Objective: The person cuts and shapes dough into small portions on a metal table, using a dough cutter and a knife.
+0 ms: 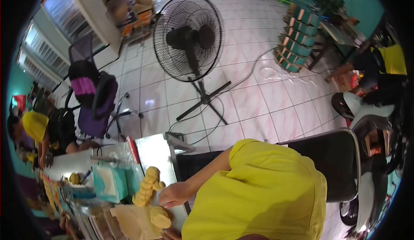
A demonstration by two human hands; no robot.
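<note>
My right hand (176, 194) reaches over the near edge of the metal-topped table, its fingers stretched loosely downward and nothing visible in them. Beside it lies a row of yellow, dough-like lumps (146, 188), overlapping one another. A rounder yellow lump (160, 217) rests just past my fingertips, on the edge of a tan sheet (131, 220). At the bottom of the view, only part of my left hand (170, 234) shows, close below that round lump; its grip is hidden. My yellow shirt covers much of the lower view.
A teal tub (110, 183) stands on the table, near a red strip (133, 149). Behind are a floor fan (188, 39), a purple office chair (92, 97) and a green stack (297, 37). Co-workers in yellow (35, 125) sit left and right (390, 58); a motorbike (366, 110) stands right.
</note>
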